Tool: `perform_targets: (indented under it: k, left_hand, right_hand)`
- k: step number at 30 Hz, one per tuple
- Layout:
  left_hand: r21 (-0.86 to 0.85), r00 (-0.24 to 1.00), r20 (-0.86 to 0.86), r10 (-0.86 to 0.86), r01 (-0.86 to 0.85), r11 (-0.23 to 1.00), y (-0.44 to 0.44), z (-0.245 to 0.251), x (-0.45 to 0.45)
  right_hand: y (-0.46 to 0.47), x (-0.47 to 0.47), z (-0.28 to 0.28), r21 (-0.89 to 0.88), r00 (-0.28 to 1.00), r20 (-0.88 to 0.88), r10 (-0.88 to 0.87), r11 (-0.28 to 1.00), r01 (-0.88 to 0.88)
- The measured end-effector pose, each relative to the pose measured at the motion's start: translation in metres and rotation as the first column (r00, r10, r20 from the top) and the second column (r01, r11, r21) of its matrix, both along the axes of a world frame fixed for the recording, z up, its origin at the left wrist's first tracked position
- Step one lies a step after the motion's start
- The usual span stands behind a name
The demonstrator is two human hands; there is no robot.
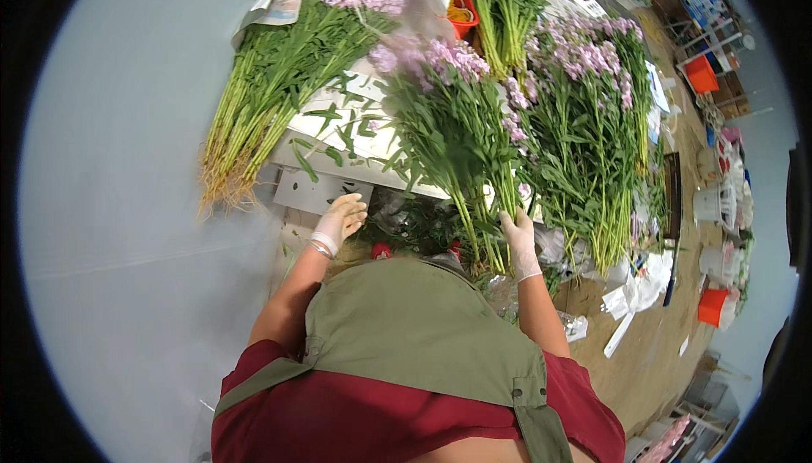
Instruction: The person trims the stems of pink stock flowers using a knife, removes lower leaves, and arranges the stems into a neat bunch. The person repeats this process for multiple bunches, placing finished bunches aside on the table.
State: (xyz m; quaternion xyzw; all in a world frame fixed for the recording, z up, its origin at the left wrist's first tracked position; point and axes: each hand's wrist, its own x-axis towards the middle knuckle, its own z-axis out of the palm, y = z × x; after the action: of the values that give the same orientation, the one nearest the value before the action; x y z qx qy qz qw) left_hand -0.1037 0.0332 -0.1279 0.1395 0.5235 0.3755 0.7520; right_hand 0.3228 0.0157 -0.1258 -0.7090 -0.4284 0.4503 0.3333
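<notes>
My left hand [346, 215], in a thin white glove, hangs before the table's front edge with its fingers loosely curved and nothing in it. In the same kind of glove, my right hand [520, 238] grips the lower stems of leafy pink-flowered stock [469, 127]. The blooms of these stems point away from me, over the white table [380, 174]; some lower stem ends hang past its edge. To the left lies a bunch of the same flowers [273, 89], its pale roots sticking out over the edge. Right of my right hand is another large pile of pink stock [577, 133].
A further green bunch [504, 13] lies at the back beside a red container [465, 13] holding yellow bands. Cut leaves [346, 136] litter the tabletop. Under the table are plastic and green scraps [406, 219]. Buckets [717, 203] line the right wall; a grey wall [127, 146] rises at left.
</notes>
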Motion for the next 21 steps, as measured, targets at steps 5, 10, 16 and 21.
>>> perform_targets:
  k: [5,10,16,21]
  left_hand:
    - [0.027,0.999,-0.019,-0.026,0.026,0.999,0.006,0.000,-0.011]
    - [0.043,0.998,0.030,-0.057,0.056,0.997,0.018,0.008,-0.006]
    - [0.031,0.997,0.034,-0.068,0.066,0.997,0.023,0.007,-0.003]
    - [0.006,0.999,-0.006,-0.048,0.048,0.999,0.020,0.003,-0.008]
  right_hand:
    - [-0.002,-0.027,0.061,0.129,0.962,-0.266,-0.066,0.986,0.103]
    - [0.002,-0.037,0.094,0.074,0.952,-0.300,-0.064,0.993,0.091]
    - [0.011,-0.043,0.043,-0.213,0.968,-0.252,0.005,0.975,-0.060]
    - [0.012,-0.043,-0.006,-0.338,0.988,-0.149,-0.024,0.941,-0.028]
